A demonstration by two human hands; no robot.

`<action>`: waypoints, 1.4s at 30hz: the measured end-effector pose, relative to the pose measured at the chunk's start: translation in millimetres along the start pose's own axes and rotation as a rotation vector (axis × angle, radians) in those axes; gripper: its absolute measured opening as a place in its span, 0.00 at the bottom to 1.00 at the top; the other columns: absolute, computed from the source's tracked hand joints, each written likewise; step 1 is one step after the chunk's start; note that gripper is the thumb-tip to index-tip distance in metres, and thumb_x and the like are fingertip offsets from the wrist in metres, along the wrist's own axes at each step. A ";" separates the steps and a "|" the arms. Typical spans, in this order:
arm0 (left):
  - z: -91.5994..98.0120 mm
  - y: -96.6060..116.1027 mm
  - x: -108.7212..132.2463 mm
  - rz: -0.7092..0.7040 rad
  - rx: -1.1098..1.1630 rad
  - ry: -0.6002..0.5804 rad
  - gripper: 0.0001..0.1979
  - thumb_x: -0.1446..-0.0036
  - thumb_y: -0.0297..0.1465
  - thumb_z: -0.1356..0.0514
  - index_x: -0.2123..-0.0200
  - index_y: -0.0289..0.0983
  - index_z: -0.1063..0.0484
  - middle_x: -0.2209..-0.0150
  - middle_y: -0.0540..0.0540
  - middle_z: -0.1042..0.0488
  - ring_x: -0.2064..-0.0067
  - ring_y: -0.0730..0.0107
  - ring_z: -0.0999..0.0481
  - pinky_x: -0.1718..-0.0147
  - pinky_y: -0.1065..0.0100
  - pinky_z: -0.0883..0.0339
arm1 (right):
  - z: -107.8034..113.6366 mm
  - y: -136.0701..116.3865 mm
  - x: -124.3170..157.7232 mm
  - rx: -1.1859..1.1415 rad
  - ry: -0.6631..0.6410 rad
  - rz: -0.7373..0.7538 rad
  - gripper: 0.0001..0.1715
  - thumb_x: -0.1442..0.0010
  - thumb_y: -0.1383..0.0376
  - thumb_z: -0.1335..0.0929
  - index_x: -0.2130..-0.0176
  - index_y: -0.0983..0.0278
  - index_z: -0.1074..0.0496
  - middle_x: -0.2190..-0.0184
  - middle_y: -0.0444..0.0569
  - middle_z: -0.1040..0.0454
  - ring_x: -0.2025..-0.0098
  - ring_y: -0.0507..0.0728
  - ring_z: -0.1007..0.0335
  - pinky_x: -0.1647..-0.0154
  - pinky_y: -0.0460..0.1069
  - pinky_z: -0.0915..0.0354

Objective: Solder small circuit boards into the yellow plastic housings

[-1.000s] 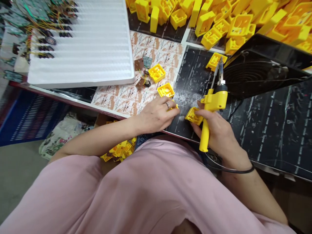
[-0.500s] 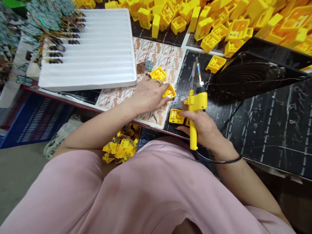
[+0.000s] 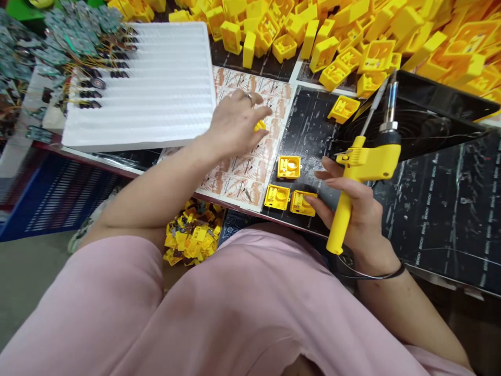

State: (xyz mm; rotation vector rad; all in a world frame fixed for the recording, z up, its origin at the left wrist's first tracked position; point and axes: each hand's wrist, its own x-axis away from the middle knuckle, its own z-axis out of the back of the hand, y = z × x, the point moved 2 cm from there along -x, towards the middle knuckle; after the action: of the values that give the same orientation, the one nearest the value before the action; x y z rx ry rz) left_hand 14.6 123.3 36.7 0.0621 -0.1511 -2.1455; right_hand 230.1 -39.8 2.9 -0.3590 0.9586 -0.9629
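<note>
The left hand (image 3: pixel 235 122) curls over a yellow housing (image 3: pixel 260 126) (mostly hidden, grip unclear), while the right hand (image 3: pixel 360 211) clasps the soldering gun (image 3: pixel 368 163).

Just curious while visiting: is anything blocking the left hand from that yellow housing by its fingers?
Nothing visible does: the left hand lies over the yellow housing on the printed sheet, touching it. The right hand holds a soldering gun apart.

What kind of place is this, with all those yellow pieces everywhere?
Probably an electronics assembly bench in a workshop or factory: a heap of identical yellow plastic housings, a soldering gun in the right hand, and wired circuit boards beside a white foam tray.
</note>
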 end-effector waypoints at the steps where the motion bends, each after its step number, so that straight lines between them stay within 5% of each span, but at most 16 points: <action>1: 0.5 -6.2 -7.7 0.045 -0.050 -0.028 0.22 0.39 0.37 0.40 0.43 0.40 0.24 0.43 0.39 0.24 0.44 0.48 0.26 0.48 0.52 0.32 | 3.7 0.1 0.1 0.034 0.007 0.008 0.34 0.42 0.71 0.25 0.41 0.55 0.38 0.37 0.54 0.31 0.46 0.61 0.22 0.46 0.59 0.24; 4: -0.2 -8.3 -25.9 0.121 -0.127 -0.132 0.19 0.41 0.39 0.40 0.48 0.42 0.20 0.50 0.39 0.22 0.50 0.47 0.23 0.53 0.51 0.30 | 10.8 0.3 -0.1 0.107 0.000 0.045 0.33 0.41 0.71 0.26 0.41 0.55 0.37 0.38 0.54 0.29 0.50 0.60 0.21 0.49 0.57 0.23; 7: -2.0 11.8 -29.9 0.113 -0.122 -0.121 0.20 0.40 0.43 0.41 0.51 0.40 0.20 0.52 0.39 0.22 0.50 0.45 0.23 0.52 0.49 0.31 | 11.1 2.8 -5.0 0.191 -0.039 0.070 0.30 0.39 0.70 0.27 0.42 0.56 0.37 0.41 0.54 0.27 0.49 0.61 0.21 0.50 0.57 0.24; 11: -8.5 33.7 -15.8 0.120 -0.123 -0.191 0.24 0.35 0.47 0.47 0.51 0.37 0.21 0.55 0.39 0.21 0.46 0.45 0.23 0.47 0.48 0.34 | -0.5 12.7 -23.6 0.326 -0.125 0.093 0.23 0.34 0.63 0.30 0.42 0.57 0.36 0.47 0.53 0.24 0.50 0.61 0.23 0.52 0.55 0.26; 17: -5.4 28.1 13.4 0.087 -0.185 -0.288 0.21 0.30 0.42 0.52 0.49 0.42 0.22 0.56 0.43 0.20 0.48 0.49 0.21 0.49 0.53 0.33 | -24.2 28.5 -52.3 0.350 -0.314 0.122 0.20 0.33 0.58 0.32 0.44 0.61 0.34 0.57 0.53 0.23 0.57 0.61 0.24 0.55 0.55 0.27; 24: -14.3 27.6 50.6 -0.011 -0.130 -0.254 0.22 0.30 0.44 0.52 0.45 0.41 0.26 0.60 0.41 0.18 0.57 0.54 0.18 0.64 0.62 0.32 | -14.6 31.6 -40.8 0.380 -0.305 0.172 0.22 0.33 0.56 0.32 0.44 0.62 0.33 0.57 0.53 0.21 0.60 0.61 0.23 0.57 0.54 0.27; 30: -28.3 51.6 56.2 -0.011 -0.040 -0.069 0.22 0.28 0.42 0.52 0.45 0.38 0.25 0.63 0.39 0.17 0.61 0.57 0.17 0.71 0.65 0.36 | 2.8 27.9 -29.4 0.511 -0.223 0.150 0.22 0.33 0.55 0.32 0.45 0.64 0.31 0.56 0.54 0.20 0.61 0.62 0.21 0.61 0.54 0.26; 33: -9.5 29.8 55.6 -0.031 0.003 0.044 0.22 0.28 0.35 0.54 0.39 0.40 0.28 0.61 0.41 0.17 0.60 0.61 0.18 0.68 0.65 0.32 | 12.1 17.8 -22.4 0.497 -0.164 0.161 0.22 0.35 0.61 0.30 0.44 0.64 0.32 0.51 0.56 0.21 0.57 0.63 0.21 0.56 0.56 0.25; 37: 18.6 -34.9 58.7 -0.112 0.014 0.072 0.20 0.34 0.29 0.48 0.43 0.43 0.25 0.48 0.43 0.22 0.45 0.58 0.23 0.47 0.56 0.30 | 17.8 5.5 -9.3 0.417 -0.089 0.151 0.27 0.39 0.66 0.27 0.42 0.61 0.32 0.51 0.52 0.20 0.57 0.63 0.20 0.59 0.55 0.25; 42: 1.9 -62.6 64.6 -0.284 0.048 0.013 0.18 0.38 0.35 0.41 0.46 0.40 0.23 0.36 0.40 0.31 0.32 0.51 0.36 0.34 0.51 0.43 | 8.8 -1.7 -3.1 0.380 -0.066 0.101 0.33 0.42 0.68 0.25 0.40 0.57 0.34 0.47 0.52 0.22 0.53 0.63 0.21 0.54 0.56 0.25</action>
State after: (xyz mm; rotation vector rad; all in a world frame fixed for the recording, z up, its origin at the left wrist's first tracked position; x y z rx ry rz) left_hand -73.0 103.3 31.2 0.1319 -0.1964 -2.4237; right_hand 235.8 -39.5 10.5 -0.0216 0.7074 -1.0093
